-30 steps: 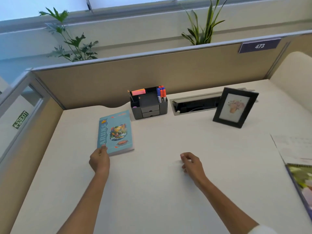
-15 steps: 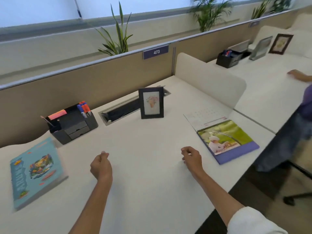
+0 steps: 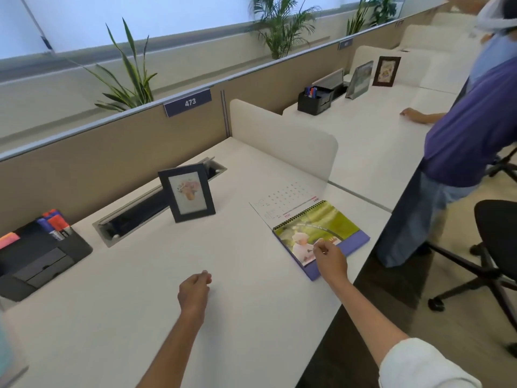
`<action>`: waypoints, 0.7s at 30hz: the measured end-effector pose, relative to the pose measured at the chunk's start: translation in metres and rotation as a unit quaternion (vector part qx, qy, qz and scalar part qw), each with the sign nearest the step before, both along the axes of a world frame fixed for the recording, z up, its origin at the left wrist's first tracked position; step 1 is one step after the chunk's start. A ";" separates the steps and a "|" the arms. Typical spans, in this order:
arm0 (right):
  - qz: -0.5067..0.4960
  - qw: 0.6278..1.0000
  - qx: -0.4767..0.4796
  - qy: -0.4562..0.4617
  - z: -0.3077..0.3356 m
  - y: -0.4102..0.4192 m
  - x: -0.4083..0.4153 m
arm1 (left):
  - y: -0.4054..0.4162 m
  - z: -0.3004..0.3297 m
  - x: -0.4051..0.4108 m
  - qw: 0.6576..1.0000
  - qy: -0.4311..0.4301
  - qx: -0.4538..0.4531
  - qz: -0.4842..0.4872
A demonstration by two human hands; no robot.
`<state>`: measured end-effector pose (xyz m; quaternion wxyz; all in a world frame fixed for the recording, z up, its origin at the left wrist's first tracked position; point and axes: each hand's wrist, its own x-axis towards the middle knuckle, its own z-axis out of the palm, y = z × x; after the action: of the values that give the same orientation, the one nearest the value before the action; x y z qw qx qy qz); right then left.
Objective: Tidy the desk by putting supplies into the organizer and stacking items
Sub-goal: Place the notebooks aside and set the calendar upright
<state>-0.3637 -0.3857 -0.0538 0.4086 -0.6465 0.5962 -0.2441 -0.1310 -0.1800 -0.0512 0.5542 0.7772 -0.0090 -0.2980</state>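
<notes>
My left hand (image 3: 194, 292) hangs over the bare white desk (image 3: 134, 298), fingers curled in, holding nothing. My right hand (image 3: 330, 258) lies on the near corner of a spiral desk calendar (image 3: 321, 226), which lies flat with a green picture page and a purple base; its fingers are curled and I see no grip on it. A black organizer (image 3: 42, 260) stands at the far left with markers (image 3: 54, 225) and pink sticky notes (image 3: 8, 239) in it. A black photo frame (image 3: 187, 193) stands upright mid-desk. Only a blurred sliver of the blue book (image 3: 5, 357) shows at the left edge.
An open cable tray (image 3: 134, 214) runs behind the frame. A white divider (image 3: 282, 138) separates this desk from the neighbouring one, where another person (image 3: 470, 121) leans in. A black office chair (image 3: 498, 247) stands to the right. The desk's front edge runs just right of the calendar.
The view has swung right, away from the book. My left hand let go of the book and came to mid-desk. My right hand moved right onto the calendar.
</notes>
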 end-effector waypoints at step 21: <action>0.035 0.973 -0.016 0.227 -0.005 -0.170 -0.005 | -0.196 0.003 -0.067 0.974 0.195 0.011 -0.112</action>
<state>-0.3683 -0.5553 -0.0585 0.2608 -0.7121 0.6462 -0.0855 -0.1975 -0.3763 -0.0486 0.4996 0.7044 0.0153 -0.5039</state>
